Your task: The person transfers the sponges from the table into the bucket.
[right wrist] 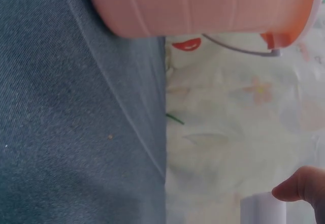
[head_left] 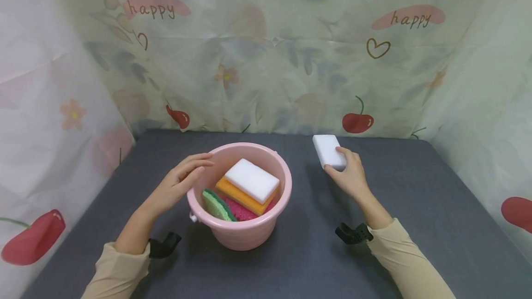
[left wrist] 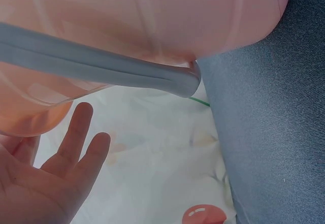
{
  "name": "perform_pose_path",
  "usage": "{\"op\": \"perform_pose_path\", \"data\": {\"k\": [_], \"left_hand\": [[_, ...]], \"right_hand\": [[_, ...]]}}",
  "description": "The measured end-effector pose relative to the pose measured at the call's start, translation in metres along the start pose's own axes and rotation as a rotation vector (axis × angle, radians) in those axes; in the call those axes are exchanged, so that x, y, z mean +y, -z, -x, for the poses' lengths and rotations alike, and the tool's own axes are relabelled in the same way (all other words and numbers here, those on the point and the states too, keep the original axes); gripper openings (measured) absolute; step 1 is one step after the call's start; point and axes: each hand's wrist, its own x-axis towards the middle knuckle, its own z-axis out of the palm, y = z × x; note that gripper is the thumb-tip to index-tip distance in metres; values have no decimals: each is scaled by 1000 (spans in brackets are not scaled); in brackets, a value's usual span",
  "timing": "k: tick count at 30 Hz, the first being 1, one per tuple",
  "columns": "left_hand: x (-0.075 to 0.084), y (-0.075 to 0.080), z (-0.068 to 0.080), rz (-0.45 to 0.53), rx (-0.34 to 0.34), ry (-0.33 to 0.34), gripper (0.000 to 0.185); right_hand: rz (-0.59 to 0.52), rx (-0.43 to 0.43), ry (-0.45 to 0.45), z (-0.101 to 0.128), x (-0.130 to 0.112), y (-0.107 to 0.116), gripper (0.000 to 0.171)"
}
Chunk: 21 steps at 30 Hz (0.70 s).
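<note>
On the grey table [head_left: 415,225], a pink bucket [head_left: 245,234], with a white sponge [head_left: 251,180], an orange sponge [head_left: 238,196], a green sponge [head_left: 217,206] and a red sponge [head_left: 243,211] inside it. Right of the bucket, well apart from it, a white block sponge [head_left: 326,149] lying flat on the table near the back. Right hand [head_left: 351,176] on that block, fingers curled over its near end and thumb at its side, gripping it. Left hand [head_left: 180,180] at the bucket's left rim, fingers straight and loose, just resting there, holding nothing. From the left wrist view, bare fingers [left wrist: 76,130] spread beside the pink wall and a grey handle [left wrist: 96,64]. Looks like the picking-up step: block grabbed, not yet lifted. Next move likely calls for a firm pinch, a lift, a carry leftward over the rim, then a gentle drop on top of the pile, with the bucket kept steady.
</note>
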Motion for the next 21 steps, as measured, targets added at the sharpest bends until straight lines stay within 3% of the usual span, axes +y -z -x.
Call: {"op": "perform_pose_path", "data": {"k": [21], "left_hand": [[1, 0, 0, 5, -6, -4, 30]], "right_hand": [[3, 11, 100, 12, -19, 9, 58]]}}
